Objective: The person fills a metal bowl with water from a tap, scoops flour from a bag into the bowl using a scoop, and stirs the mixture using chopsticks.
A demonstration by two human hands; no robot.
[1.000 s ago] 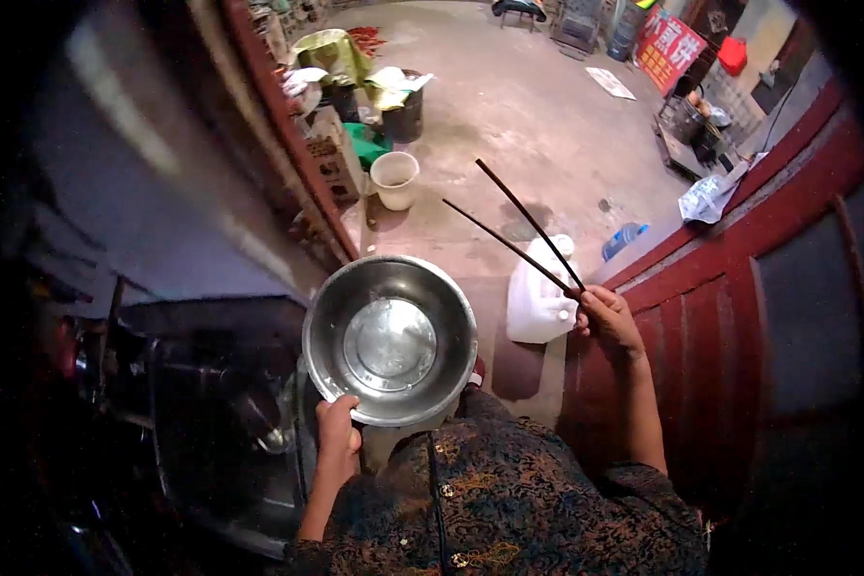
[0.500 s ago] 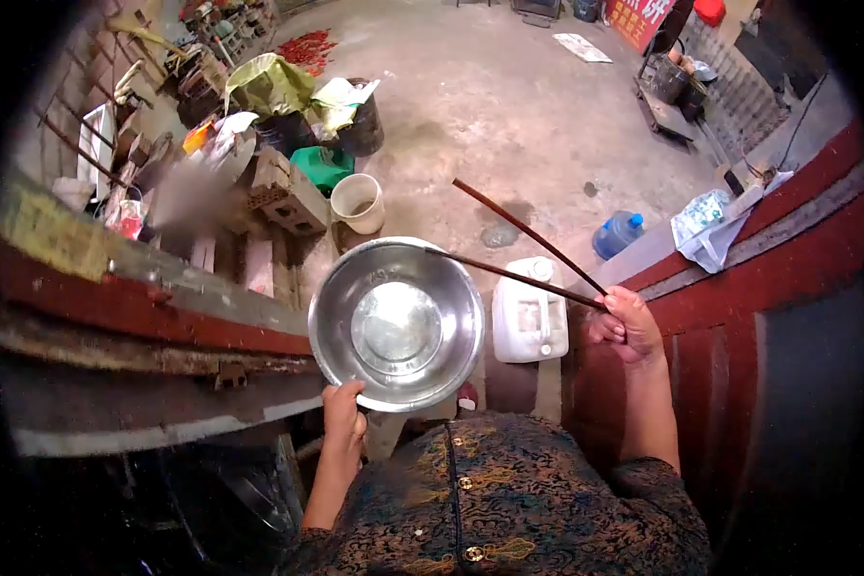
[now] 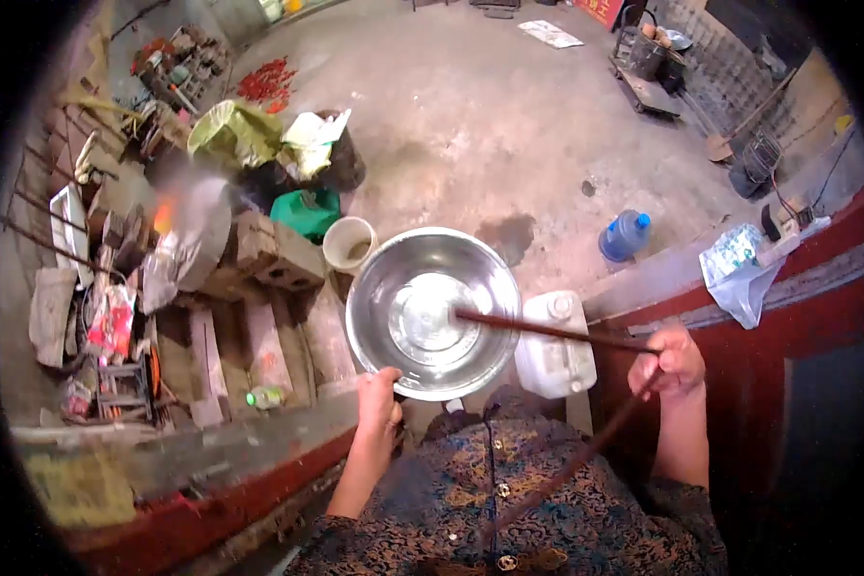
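Observation:
My left hand [image 3: 378, 403] grips the near rim of a shiny steel bowl [image 3: 433, 311], held out in front of my chest. The bowl looks empty. My right hand [image 3: 675, 362] is closed on a pair of long dark chopsticks [image 3: 547, 331]. One stick points left, its tip over the inside of the bowl; the other slants down across my patterned top.
Below lies a concrete yard. A white jerrycan [image 3: 557, 347] stands under the bowl's right side, a cream bucket [image 3: 348, 244] to its left, a blue water bottle [image 3: 624, 234] farther right. Bricks, bags and clutter [image 3: 240, 154] fill the left. A red door frame [image 3: 797, 298] is at right.
I have stepped forward through the doorway; the left door frame has slid back. The chopsticks have swung down from pointing up-left, and one tip is now over the bowl.

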